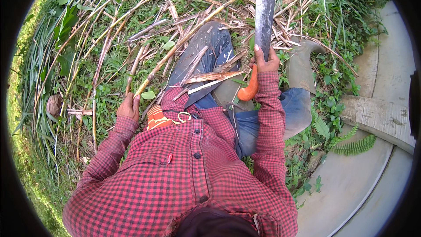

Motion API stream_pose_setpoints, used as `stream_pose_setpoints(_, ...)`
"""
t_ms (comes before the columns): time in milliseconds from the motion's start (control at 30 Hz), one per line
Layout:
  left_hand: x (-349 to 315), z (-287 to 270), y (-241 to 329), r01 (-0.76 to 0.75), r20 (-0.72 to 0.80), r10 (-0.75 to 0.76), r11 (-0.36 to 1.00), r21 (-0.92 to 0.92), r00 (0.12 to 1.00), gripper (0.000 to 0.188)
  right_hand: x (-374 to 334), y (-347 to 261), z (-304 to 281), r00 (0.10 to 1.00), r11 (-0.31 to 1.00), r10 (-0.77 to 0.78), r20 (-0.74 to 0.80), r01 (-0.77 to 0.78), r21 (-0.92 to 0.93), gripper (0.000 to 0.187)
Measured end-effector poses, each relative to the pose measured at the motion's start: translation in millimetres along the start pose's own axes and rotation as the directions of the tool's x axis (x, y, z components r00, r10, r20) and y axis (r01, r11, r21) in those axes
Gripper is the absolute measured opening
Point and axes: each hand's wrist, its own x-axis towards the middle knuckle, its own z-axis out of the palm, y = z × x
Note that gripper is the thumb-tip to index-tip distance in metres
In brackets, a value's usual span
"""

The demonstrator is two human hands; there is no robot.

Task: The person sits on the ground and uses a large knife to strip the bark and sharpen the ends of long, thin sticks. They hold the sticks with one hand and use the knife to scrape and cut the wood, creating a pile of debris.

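My right hand (268, 61) is wrapped round a machete just where blade and handle meet. Its broad grey blade (264, 15) points away from me, and its curved orange handle (249, 87) sticks out below the fingers. On the other side, my left hand (129, 106) grips the near end of a long yellowish stalk (175, 48). That stalk slants up to the right, over my bent knee, and its far end passes behind the blade. Split strips of stalk (212, 77) lie across my lap, apart from both hands.
Dry stalks and splinters (289, 26) litter the grass ahead. Long green leaves (39, 74) line the left, near a brown round object (54, 105). My rubber boot (301, 63) rests ahead to the right. A wooden plank (377, 117) lies over a grey concrete surface (351, 180).
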Motion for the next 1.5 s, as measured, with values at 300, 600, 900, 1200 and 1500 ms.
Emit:
stream_pose_setpoints(300, 43.3, -21.9, 27.4, 0.495, 0.694, 0.041, 0.671, -0.552, 0.718, 0.045, -10.0, -19.1, 43.5, 0.931, 0.981, 0.184, 0.316, -0.192, -0.006, 0.028)
stream_pose_setpoints(600, 97.4, -4.8, 112.0, 0.163, 0.504, 0.209, 0.786, -0.597, 0.838, 0.025, -25.5, -22.8, 45.7, 0.872, 0.951, 0.307, 0.381, -0.271, -0.148, 0.036)
stream_pose_setpoints(900, 114.5, 23.2, 115.7, -0.056, 0.35, 0.205, 0.918, -0.392, 0.914, 0.038, -26.6, -17.0, 41.9, 0.887, 0.944, 0.3, 0.35, -0.225, -0.24, 0.035)
stream_pose_setpoints(1200, 107.0, 44.8, 111.5, -0.039, 0.394, 0.283, 0.851, -0.524, 0.874, 0.037, -36.2, -1.0, 53.3, 0.853, 0.933, 0.353, 0.385, -0.289, -0.216, 0.035)
stream_pose_setpoints(1500, 108.2, 41.6, 109.0, -0.032, 0.399, 0.285, 0.846, -0.533, 0.872, 0.038, -28.7, 1.1, 42.3, 0.879, 0.941, 0.332, 0.342, -0.285, -0.181, 0.036)
